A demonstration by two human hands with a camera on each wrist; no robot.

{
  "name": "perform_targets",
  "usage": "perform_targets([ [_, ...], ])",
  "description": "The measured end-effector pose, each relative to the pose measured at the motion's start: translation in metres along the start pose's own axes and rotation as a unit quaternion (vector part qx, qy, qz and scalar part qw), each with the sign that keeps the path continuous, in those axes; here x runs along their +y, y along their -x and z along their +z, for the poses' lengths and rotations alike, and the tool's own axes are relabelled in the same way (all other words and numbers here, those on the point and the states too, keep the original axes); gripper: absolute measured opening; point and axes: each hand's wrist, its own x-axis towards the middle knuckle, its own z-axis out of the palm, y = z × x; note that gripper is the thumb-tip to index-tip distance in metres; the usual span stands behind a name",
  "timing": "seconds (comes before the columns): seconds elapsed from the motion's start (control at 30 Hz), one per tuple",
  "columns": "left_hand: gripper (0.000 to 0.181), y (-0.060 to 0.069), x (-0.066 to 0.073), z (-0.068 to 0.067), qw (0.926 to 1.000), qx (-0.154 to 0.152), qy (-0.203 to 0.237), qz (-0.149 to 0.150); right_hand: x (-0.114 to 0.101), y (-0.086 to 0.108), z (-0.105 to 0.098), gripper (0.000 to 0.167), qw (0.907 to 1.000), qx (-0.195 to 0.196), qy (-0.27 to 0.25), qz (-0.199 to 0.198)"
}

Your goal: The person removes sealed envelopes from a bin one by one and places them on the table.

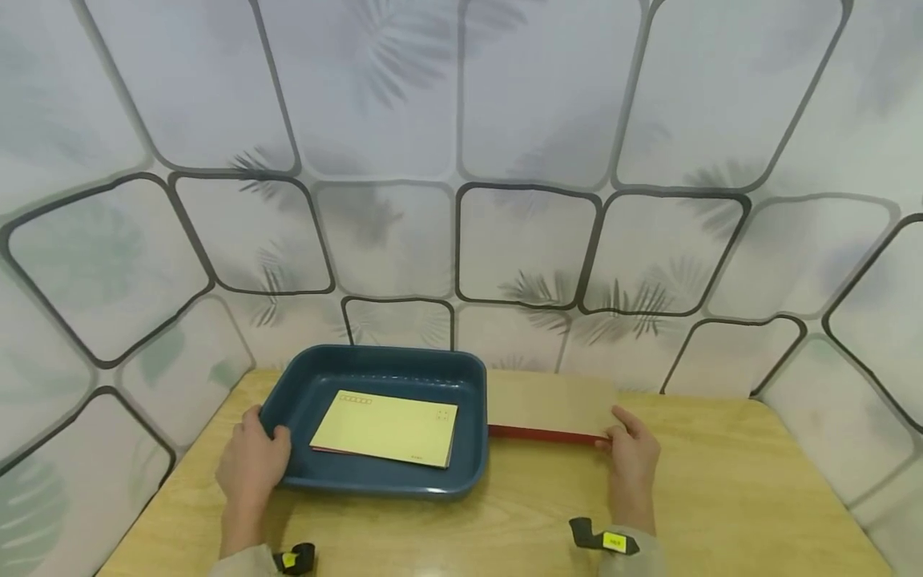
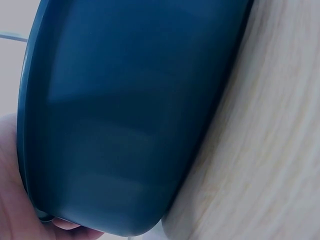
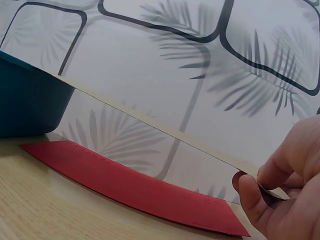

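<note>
A dark blue rectangular tray (image 1: pixel 292 398) sits on the left half of the table. My left hand (image 1: pixel 252 458) grips its left rim, thumb on top; the left wrist view shows fingers beneath the rim. Inside lies a pale yellow envelope (image 1: pixel 389 429), with a reddish edge showing under it. Right of the tray, my right hand (image 1: pixel 634 453) pinches the right end of a thin tan sheet (image 1: pixel 548 399), which slants up over the table. A red envelope-like piece (image 3: pixel 135 182) lies under the sheet, with a gap between them. Whether the sheet's left end touches the tray is unclear.
The light wooden table (image 1: pixel 721 497) reaches back to a patterned fabric wall (image 1: pixel 534 248) that also closes in both sides. Each wrist wears a dark strap with a yellow label, the right strap (image 1: pixel 604 541) near the front edge.
</note>
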Motion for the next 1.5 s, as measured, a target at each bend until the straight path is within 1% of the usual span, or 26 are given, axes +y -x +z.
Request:
perform_targets([
  [0.27, 0.061, -0.0011, 0.0016, -0.0019, 1.0000, 0.001, 0.000, -0.008, 0.0008, -0.0009, -0.0004, 0.052, 0.9991, 0.021, 0.034, -0.017],
  [0.4, 0.061, -0.0017, 0.0018, -0.0016, 1.0000, 0.001, 0.000, -0.007, 0.0018, -0.0015, -0.0006, 0.054, 0.9988, 0.027, 0.039, -0.012],
  [0.6, 0.061, 0.0002, 0.0009, 0.0000, 0.9999, 0.000, 0.001, -0.011, 0.0045, 0.0000, -0.0013, 0.053, 0.9982, 0.013, 0.059, -0.002],
  [0.83, 0.061, -0.0010, 0.0010, 0.0007, 0.9999, -0.003, -0.001, -0.014, 0.0076, 0.0000, 0.0010, 0.055, 0.9967, 0.003, 0.082, 0.003],
  [0.93, 0.061, -0.0015, 0.0004, 0.0004, 0.9999, -0.003, 0.000, -0.015, 0.0084, -0.0003, 0.0024, 0.056, 0.9906, -0.002, 0.137, -0.004],
  [1.07, 0.061, -0.0019, 0.0000, 0.0000, 0.9999, 0.000, 0.003, -0.012, 0.0065, 0.0003, 0.0035, 0.056, 0.9717, -0.015, 0.235, -0.024],
  [1.13, 0.061, -0.0022, 0.0003, 0.0000, 0.9999, 0.001, 0.003, -0.011, 0.0046, 0.0006, 0.0038, 0.057, 0.9645, -0.027, 0.261, -0.027],
  [1.17, 0.061, -0.0020, 0.0004, 0.0001, 0.9999, 0.001, 0.003, -0.011, 0.0040, 0.0008, 0.0038, 0.056, 0.9615, -0.033, 0.271, -0.029],
  [1.33, 0.061, -0.0014, 0.0009, 0.0003, 0.9999, 0.000, 0.002, -0.013, 0.0051, 0.0002, 0.0028, 0.057, 0.9528, -0.044, 0.298, -0.036],
  [1.5, 0.061, -0.0009, 0.0007, 0.0005, 0.9999, -0.001, 0.002, -0.013, 0.0084, -0.0011, 0.0007, 0.058, 0.9482, -0.051, 0.311, -0.039],
])
